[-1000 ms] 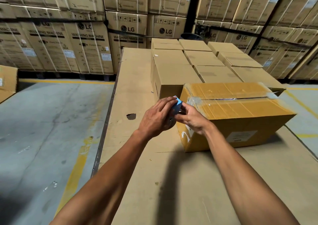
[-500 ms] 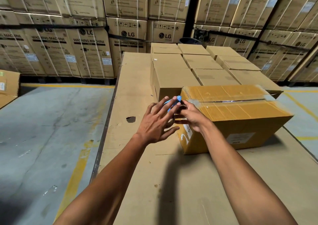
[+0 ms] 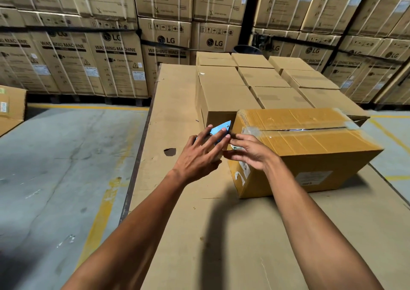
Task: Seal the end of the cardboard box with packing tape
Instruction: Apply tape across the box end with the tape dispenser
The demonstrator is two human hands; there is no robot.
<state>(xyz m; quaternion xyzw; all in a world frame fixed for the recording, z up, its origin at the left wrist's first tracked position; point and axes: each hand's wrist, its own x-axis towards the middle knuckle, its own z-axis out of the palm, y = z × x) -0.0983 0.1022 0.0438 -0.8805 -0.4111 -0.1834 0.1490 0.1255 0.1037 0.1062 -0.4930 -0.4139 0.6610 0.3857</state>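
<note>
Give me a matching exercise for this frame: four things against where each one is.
1. blue tape dispenser
2. right hand
3. taped box
4. hole in cardboard sheet

a. left of both hands
b. on the box's near end
c. under the left hand's fingers
d. in front of the plain boxes

Pairs: 1-c, 2-b, 3-d, 4-a

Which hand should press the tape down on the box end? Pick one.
Right. The right hand already lies against the box end, while the left hand holds the blue dispenser.
</note>
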